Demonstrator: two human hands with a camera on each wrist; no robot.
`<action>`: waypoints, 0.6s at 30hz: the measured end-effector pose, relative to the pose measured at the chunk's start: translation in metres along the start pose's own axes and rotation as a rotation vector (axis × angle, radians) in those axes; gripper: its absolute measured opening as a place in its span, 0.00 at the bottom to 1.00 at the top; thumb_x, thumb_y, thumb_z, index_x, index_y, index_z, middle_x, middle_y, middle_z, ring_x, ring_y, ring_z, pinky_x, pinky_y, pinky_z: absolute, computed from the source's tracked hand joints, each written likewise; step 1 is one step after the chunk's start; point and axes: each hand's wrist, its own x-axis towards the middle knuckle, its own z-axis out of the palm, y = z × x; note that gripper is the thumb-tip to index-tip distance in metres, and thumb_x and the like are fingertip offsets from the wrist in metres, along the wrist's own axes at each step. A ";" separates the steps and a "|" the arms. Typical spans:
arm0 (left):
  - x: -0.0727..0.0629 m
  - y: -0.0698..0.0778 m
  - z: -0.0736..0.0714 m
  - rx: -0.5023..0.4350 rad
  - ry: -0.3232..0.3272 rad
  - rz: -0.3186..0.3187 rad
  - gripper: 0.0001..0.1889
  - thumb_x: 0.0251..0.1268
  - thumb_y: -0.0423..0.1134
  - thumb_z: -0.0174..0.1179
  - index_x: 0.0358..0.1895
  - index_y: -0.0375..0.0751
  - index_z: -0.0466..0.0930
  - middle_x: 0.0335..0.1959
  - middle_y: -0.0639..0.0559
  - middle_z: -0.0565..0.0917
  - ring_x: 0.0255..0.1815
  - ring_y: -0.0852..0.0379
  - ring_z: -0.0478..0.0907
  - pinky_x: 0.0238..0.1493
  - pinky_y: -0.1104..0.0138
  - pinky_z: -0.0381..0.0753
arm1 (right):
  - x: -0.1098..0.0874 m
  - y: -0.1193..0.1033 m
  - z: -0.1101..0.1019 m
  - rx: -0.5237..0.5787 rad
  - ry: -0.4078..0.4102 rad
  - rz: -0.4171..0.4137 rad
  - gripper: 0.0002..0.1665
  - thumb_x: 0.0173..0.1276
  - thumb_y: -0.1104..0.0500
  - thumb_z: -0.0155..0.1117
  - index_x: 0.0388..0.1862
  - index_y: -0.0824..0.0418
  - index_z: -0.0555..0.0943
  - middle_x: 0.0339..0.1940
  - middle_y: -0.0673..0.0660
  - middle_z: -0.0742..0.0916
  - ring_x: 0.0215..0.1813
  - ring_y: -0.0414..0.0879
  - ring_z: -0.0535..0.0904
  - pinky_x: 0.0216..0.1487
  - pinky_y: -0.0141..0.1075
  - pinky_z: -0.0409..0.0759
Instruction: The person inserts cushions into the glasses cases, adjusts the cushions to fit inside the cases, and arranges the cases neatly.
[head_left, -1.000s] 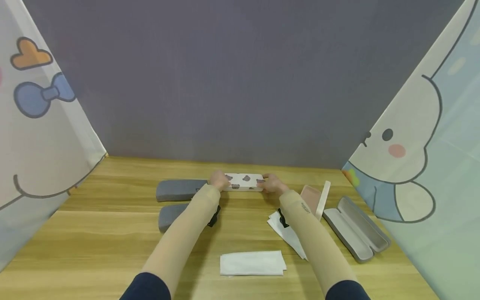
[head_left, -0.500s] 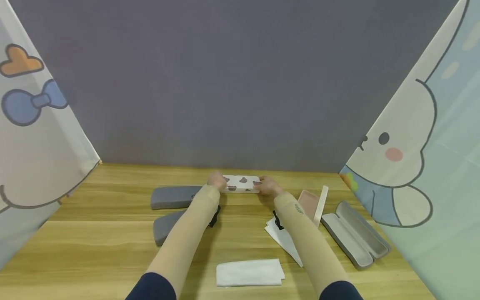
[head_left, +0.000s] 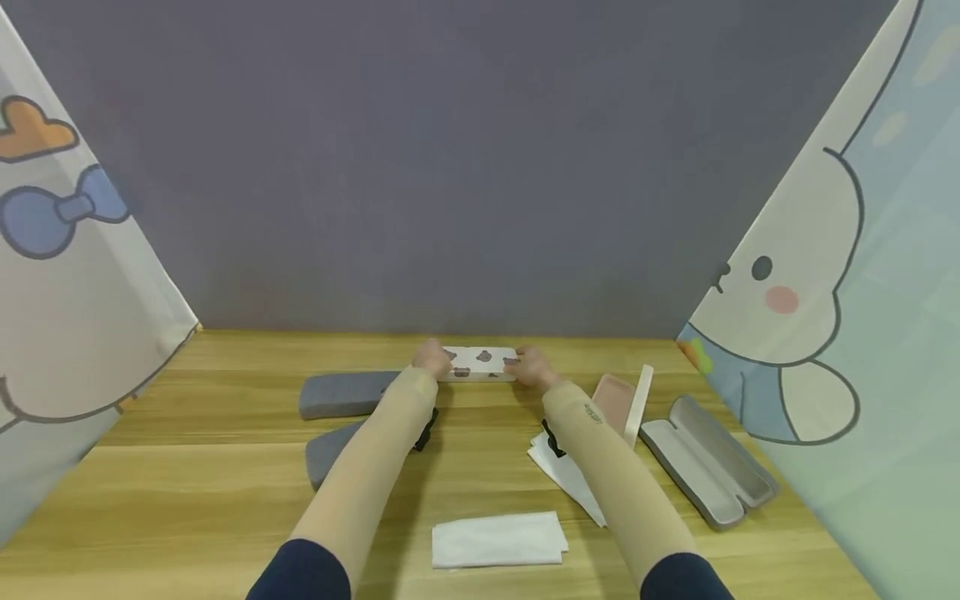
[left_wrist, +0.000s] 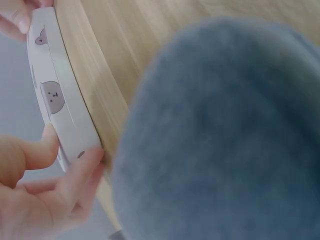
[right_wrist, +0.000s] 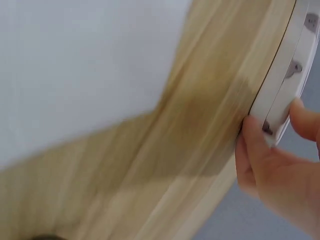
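A white glasses case (head_left: 480, 364) with grey bear prints lies closed on the far part of the table. My left hand (head_left: 431, 358) pinches its left end, thumb on the top and fingers along the near side, as the left wrist view shows [the case (left_wrist: 60, 95) and the hand (left_wrist: 52, 202)]. At the opposite end, my right hand (head_left: 532, 368) pinches the case between thumb and fingers; the right wrist view shows this hand (right_wrist: 287, 177) close up. Two grey glasses cases, one behind (head_left: 341, 395) and one nearer (head_left: 326, 454), lie left of it, partly covered by my left forearm.
A pink and white case (head_left: 613, 400) stands open at the right, partly behind my right forearm. Beside it lies an open grey case (head_left: 697, 467). One white cloth (head_left: 566, 475) sits under the right forearm; another folded cloth (head_left: 498, 540) lies in front. A grey wall (head_left: 465, 208) rises behind the table.
The head view has shifted slightly. The nearer grey case has turned to a slant beside my left forearm. Both hands keep hold of the white glasses case.
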 end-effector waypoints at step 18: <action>-0.007 0.085 0.005 0.012 -0.134 0.263 0.28 0.68 0.53 0.56 0.56 0.29 0.76 0.57 0.36 0.80 0.53 0.39 0.80 0.49 0.55 0.83 | -0.097 -0.025 -0.065 0.214 0.217 0.066 0.42 0.74 0.45 0.52 0.75 0.68 0.53 0.69 0.70 0.70 0.67 0.62 0.70 0.65 0.52 0.72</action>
